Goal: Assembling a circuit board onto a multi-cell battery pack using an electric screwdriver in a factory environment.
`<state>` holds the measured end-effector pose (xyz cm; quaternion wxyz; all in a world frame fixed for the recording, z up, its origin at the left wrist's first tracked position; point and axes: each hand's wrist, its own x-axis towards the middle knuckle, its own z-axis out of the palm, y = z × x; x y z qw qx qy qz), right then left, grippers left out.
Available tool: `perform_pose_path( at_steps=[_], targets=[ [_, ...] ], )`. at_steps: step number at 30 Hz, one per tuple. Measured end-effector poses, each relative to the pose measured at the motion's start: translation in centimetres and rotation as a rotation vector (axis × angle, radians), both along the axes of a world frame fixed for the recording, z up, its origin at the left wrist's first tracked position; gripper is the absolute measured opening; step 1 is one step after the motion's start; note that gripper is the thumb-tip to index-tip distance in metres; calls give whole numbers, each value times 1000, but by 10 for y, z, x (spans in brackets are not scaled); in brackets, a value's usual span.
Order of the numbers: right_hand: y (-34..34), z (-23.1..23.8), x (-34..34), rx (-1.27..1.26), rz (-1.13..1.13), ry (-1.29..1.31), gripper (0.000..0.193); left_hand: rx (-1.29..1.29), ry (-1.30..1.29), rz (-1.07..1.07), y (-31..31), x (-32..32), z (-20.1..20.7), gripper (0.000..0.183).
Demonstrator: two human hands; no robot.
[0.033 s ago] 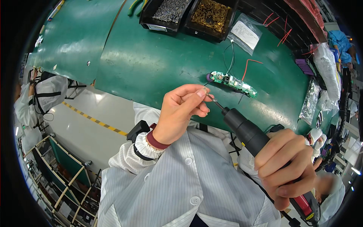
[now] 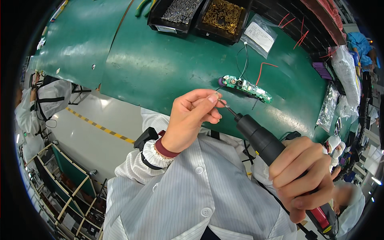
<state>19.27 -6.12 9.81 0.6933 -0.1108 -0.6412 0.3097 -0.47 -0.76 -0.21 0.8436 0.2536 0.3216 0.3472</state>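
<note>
My right hand (image 2: pixel 302 178) is wrapped round a black electric screwdriver (image 2: pixel 262 138), whose bit points up and to the left. The thumb and fingers of my left hand (image 2: pixel 196 110) are pinched together at the bit's tip. What they hold there is too small to name. Just beyond them, a green circuit board (image 2: pixel 246 89) with a purple round end lies on the green table (image 2: pixel 148 68). Thin dark wires with a white plug run up from the board. A short red wire (image 2: pixel 261 74) lies behind it.
Two black bins stand at the far edge, one of silver screws (image 2: pixel 180 11), the other of brass-coloured parts (image 2: pixel 224 16). Beside them lies a clear bag with a white label (image 2: pixel 259 36). Green-handled pliers (image 2: pixel 143 7) lie far left. Plastic-wrapped packs (image 2: pixel 346 76) sit at the right.
</note>
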Motion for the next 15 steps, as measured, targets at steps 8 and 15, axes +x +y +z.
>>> perform_pose_path(
  at_steps=[8,15],
  targets=[
    [5,5,10,6,191,-111,27,22,98,-24,-1,1,4,23],
    [4,1,8,18,185,-102,27,40,87,-40,-2,-3,-2,24]
  ],
)
